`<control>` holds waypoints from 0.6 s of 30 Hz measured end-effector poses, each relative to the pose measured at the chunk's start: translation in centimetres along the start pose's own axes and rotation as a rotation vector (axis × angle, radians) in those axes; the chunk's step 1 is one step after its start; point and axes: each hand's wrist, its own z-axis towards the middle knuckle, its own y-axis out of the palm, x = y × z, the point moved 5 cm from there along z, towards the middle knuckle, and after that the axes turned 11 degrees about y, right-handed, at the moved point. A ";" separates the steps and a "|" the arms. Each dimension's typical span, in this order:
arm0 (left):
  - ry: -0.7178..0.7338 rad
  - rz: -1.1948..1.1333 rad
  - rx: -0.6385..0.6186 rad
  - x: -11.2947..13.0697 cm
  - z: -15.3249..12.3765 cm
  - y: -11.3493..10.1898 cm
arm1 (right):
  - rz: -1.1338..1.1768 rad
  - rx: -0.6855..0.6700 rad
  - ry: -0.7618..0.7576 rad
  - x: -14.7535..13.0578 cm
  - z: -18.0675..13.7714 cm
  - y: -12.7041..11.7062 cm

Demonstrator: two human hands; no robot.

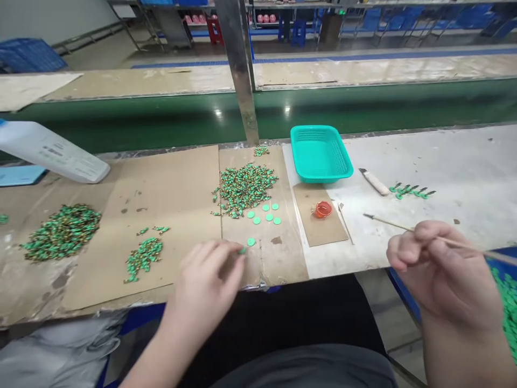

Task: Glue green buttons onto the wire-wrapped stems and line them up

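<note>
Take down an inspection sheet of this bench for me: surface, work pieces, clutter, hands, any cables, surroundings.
Surface: spotted worktop, partly covered by brown cardboard.
Work pieces: large green-and-gold pile, loose green discs in front of it, red cup, paintbrush.
Clutter: white-handled tool, white bottle, teal basket.
Left hand: at a green disc; whether it is pinched is unclear.
Right hand: holding the paintbrush, apart from the cup.
Cables: nothing seen.
Surroundings: metal post behind the worktop; blue crate and red stool beyond.
</note>
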 end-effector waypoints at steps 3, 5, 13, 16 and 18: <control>-0.024 -0.013 -0.071 -3.0 -0.1 -0.2 | -0.004 0.005 -0.035 0.3 0.8 0.1; -0.027 -0.019 -0.105 -3.8 -0.1 0.2 | 0.018 0.009 -0.033 0.6 1.2 0.2; 0.077 -0.020 -0.148 -1.8 0.0 0.7 | 0.022 0.012 0.011 1.7 1.5 -0.1; 0.142 -0.035 -0.133 -0.1 1.0 1.7 | 0.009 0.020 0.020 2.1 1.6 -0.2; 0.165 -0.032 -0.119 1.1 2.0 3.0 | -0.003 0.019 0.035 2.3 1.7 -0.2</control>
